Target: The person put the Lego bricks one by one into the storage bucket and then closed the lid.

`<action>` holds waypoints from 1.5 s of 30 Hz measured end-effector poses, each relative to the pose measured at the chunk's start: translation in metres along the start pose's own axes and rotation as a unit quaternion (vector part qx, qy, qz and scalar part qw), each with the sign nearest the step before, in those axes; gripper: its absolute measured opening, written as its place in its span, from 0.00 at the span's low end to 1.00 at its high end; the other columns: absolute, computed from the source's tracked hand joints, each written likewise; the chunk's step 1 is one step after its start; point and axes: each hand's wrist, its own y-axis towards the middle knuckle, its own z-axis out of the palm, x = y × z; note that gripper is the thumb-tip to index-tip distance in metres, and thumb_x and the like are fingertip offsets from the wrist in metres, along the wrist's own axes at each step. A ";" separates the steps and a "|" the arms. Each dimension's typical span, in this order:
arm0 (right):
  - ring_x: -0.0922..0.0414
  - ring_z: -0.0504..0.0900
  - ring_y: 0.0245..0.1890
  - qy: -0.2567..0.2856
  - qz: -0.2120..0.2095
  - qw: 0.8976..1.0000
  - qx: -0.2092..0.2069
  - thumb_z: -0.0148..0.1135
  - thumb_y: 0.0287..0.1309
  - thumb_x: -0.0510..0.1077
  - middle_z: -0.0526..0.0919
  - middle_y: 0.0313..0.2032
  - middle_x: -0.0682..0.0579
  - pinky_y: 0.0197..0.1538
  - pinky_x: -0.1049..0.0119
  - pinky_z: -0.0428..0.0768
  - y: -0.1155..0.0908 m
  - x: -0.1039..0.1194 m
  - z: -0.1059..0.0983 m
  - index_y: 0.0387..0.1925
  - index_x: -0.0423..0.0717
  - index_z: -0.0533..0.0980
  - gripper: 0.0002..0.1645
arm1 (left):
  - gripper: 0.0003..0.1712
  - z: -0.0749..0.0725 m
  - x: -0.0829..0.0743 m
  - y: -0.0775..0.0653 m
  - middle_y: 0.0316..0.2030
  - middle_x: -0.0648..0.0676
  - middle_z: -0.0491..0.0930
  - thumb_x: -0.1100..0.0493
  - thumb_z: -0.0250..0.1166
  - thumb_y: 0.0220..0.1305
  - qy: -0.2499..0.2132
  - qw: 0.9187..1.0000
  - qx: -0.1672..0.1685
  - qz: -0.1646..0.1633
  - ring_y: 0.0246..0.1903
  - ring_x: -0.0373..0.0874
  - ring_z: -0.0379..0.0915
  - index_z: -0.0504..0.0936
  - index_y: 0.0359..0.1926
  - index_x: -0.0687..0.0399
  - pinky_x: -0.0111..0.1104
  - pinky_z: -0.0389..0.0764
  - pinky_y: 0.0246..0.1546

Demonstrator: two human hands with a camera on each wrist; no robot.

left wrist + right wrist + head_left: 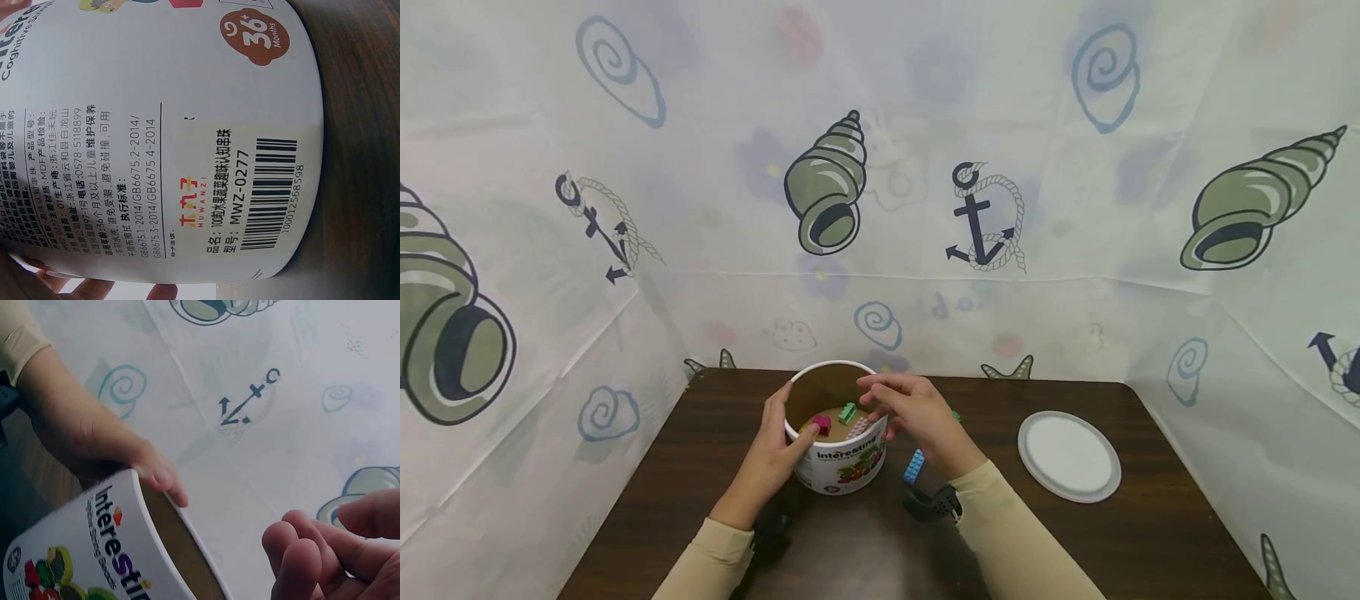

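Observation:
A white round tub [842,467] with printed fruit stands on the table, tipped slightly toward me in the head view. My left hand [778,437] grips its left side, thumb over the rim and fingers along the outer wall. Inside lie a magenta toy brick [822,425], a green brick [847,413] and a pale pink brick [857,428]. Over the tub's right rim hovers my right hand [917,417], its fingers loosely bent. No object shows between those fingers [300,562] in the right wrist view. The left wrist view is filled by the tub's labelled wall [206,125].
A blue brick [913,467] lies on the dark wooden table [1150,533], right of the tub. Part of another green brick [957,416] shows behind my right hand. Farther right lies a round white lid [1069,457]. A patterned cloth [910,317] hangs around the table.

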 end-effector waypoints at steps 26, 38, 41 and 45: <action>0.54 0.78 0.27 -0.008 0.041 0.992 -0.115 0.53 0.85 0.57 0.79 0.33 0.47 0.26 0.66 0.78 -0.031 -0.096 -0.084 0.60 0.41 0.85 0.26 | 0.55 -0.003 -0.003 0.000 0.83 0.62 0.51 0.45 0.69 0.76 0.002 1.000 0.001 0.003 0.79 0.66 0.59 0.45 0.89 0.49 0.68 0.63 0.77; 0.60 0.71 0.26 0.179 0.034 0.970 -0.160 0.46 0.88 0.56 0.75 0.33 0.53 0.26 0.69 0.74 -0.020 -0.178 -0.123 0.69 0.33 0.73 0.31 | 0.55 -0.006 -0.001 -0.002 0.83 0.64 0.50 0.45 0.68 0.76 -0.002 1.000 0.004 -0.001 0.79 0.67 0.59 0.45 0.89 0.51 0.69 0.62 0.77; 0.61 0.71 0.25 0.189 0.025 0.966 -0.175 0.47 0.88 0.52 0.74 0.33 0.53 0.25 0.69 0.73 -0.019 -0.181 -0.126 0.66 0.30 0.73 0.28 | 0.55 -0.004 0.000 0.000 0.83 0.65 0.50 0.44 0.68 0.76 -0.005 1.000 0.005 0.001 0.79 0.67 0.58 0.45 0.89 0.50 0.70 0.63 0.77; 0.61 0.71 0.24 0.159 0.024 0.968 -0.193 0.53 0.86 0.48 0.75 0.37 0.52 0.25 0.70 0.73 -0.018 -0.182 -0.127 0.64 0.31 0.74 0.23 | 0.55 0.000 0.001 0.002 0.83 0.65 0.50 0.44 0.68 0.76 -0.009 1.000 0.007 0.003 0.80 0.67 0.57 0.45 0.89 0.48 0.70 0.61 0.77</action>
